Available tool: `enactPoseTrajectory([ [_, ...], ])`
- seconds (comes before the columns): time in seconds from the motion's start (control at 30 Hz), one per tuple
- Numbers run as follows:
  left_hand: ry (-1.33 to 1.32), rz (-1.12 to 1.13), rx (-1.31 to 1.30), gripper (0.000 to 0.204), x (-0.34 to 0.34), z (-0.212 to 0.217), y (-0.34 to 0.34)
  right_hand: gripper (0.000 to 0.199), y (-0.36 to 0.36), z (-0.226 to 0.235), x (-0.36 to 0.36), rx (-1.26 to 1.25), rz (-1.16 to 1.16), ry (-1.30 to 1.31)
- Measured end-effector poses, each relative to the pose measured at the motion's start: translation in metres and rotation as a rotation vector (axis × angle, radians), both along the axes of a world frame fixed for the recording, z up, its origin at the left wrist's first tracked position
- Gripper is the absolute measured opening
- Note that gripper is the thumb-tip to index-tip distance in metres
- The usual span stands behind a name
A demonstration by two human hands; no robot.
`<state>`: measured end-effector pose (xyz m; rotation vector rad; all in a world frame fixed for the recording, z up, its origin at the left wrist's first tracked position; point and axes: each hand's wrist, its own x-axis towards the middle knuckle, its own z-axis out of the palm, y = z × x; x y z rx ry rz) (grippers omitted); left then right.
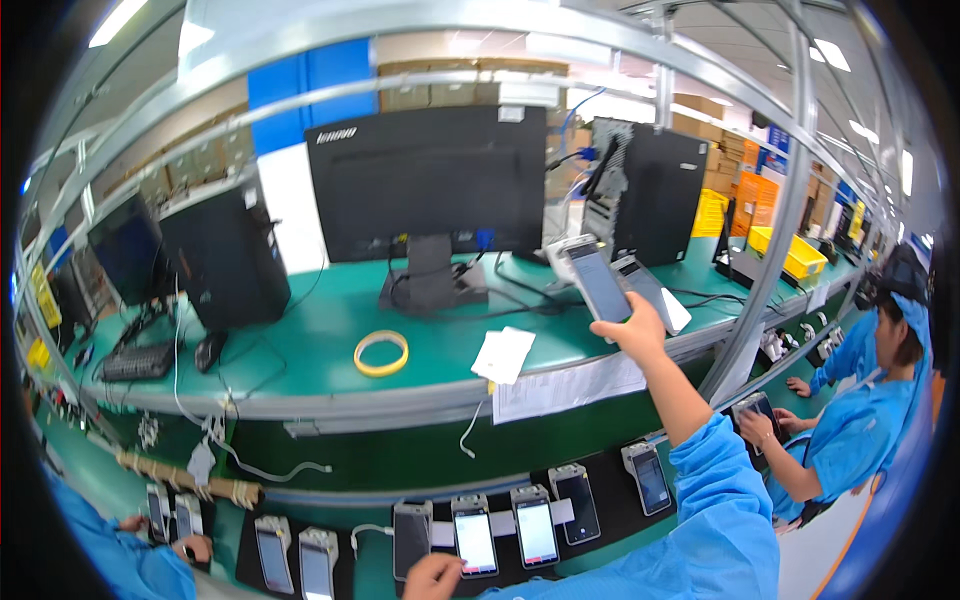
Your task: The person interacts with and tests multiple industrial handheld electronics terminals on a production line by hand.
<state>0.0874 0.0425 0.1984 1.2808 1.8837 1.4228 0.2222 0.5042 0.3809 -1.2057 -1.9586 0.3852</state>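
Gripping a terminal [597, 280], the right hand [640, 330] holds it tilted over the desk [450, 345], right of the papers [503, 354]. The left hand [432, 578] is at the lower-left corner of a lit terminal [475, 538] in the row below; whether it grips anything, I cannot tell.

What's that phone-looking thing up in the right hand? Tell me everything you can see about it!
The handheld device is long and flat, with a pale, plastic-looking body and a greyish screen facing the camera; what the screen shows is too blurred to read. It tilts, its top leaning left, in front of the green bench's back area. The right hand grips its lower end.
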Motion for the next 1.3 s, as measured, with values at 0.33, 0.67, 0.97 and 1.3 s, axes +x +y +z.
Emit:
enactPoseTrajectory([
  [0.33,-0.669,-0.755,0.680,0.024,0.018,0.244,0.010,0.074,0.012,-0.009,-0.014,0.101,0.032,-0.017],
  [0.67,-0.795,-0.686,0.854,0.019,0.025,0.238,0.010,0.032,-0.184,-0.165,0.023,-0.118,0.594,0.288],
  [0.97,-0.058,0.484,-0.359,0.063,-0.047,-0.067,-0.042,0.072,-0.297,-0.338,0.117,-0.884,0.231,-0.177],
  [1.3,0.223,0.450,-0.610,0.091,-0.060,-0.158,-0.033,0.092,-0.314,-0.332,0.073,-0.618,0.103,-0.406],
])
